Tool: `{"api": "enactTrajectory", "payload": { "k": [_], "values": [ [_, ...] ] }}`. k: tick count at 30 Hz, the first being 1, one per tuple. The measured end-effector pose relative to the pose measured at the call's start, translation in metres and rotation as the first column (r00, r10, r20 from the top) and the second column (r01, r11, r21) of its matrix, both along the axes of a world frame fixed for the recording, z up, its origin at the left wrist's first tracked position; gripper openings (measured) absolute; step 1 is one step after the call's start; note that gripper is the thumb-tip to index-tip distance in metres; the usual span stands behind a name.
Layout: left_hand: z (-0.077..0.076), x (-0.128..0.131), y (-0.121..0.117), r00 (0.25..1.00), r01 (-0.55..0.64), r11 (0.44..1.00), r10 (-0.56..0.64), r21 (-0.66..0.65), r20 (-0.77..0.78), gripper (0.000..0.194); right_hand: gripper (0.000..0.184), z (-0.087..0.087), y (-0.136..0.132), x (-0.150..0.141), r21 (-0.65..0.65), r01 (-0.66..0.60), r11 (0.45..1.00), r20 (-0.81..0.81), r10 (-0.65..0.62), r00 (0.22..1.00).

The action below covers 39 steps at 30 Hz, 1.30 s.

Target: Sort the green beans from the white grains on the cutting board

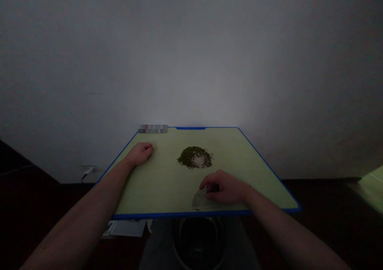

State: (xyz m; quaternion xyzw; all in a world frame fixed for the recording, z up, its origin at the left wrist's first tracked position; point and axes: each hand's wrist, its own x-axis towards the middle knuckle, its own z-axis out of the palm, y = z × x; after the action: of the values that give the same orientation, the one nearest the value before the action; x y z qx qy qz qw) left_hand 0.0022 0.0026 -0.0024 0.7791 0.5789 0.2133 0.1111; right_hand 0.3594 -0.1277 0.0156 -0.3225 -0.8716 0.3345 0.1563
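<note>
In the head view, our left hand [140, 154] rests with folded fingers on the counter [161, 188], and our right hand [225, 187] holds a clear rounded piece [198, 198] near its front edge. Green grains [188, 155] and pale grains [198, 161] lie heaped beyond; we should keep this grip light and steady, so that nothing scatters.

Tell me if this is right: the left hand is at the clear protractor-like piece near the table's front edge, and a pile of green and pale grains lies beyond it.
Wrong hand: the head view shows the right hand at the clear protractor-like piece near the table's front edge. The pile of green and pale grains lies beyond it.
</note>
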Motion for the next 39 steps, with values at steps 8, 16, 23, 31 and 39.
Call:
{"api": "enactTrajectory", "payload": {
  "k": [8, 16, 23, 31, 39],
  "values": [
    [0.0040, 0.0020, -0.0028, 1.000, 0.003, 1.000, -0.003, -0.008, -0.012, 0.027, 0.029, 0.0013, -0.0006, 0.0008, -0.072, -0.012, 0.997, -0.011, 0.011, 1.000],
    [0.0045, 0.0022, -0.0032, 1.000, 0.005, 1.000, -0.005, 0.002, -0.018, 0.027, 0.028, 0.0034, -0.0018, 0.0014, -0.109, -0.002, 0.994, -0.028, -0.001, 1.000],
    [0.0040, 0.0014, -0.0044, 1.000, -0.002, 1.000, 0.003, -0.015, 0.013, 0.025, 0.029, 0.0034, -0.0009, 0.0024, -0.085, -0.021, 0.996, -0.027, 0.019, 0.999],
    [0.0024, 0.0004, -0.0018, 1.000, 0.002, 1.000, -0.002, -0.008, -0.006, 0.027, 0.030, 0.0053, -0.0008, 0.0036, -0.101, -0.041, 0.994, 0.005, 0.042, 0.999],
    [0.0025, 0.0000, -0.0028, 1.000, 0.019, 1.000, -0.019, 0.005, -0.006, 0.026, 0.030, 0.0015, -0.0002, 0.0045, -0.145, -0.017, 0.989, -0.066, 0.008, 0.998]
  ]
}}
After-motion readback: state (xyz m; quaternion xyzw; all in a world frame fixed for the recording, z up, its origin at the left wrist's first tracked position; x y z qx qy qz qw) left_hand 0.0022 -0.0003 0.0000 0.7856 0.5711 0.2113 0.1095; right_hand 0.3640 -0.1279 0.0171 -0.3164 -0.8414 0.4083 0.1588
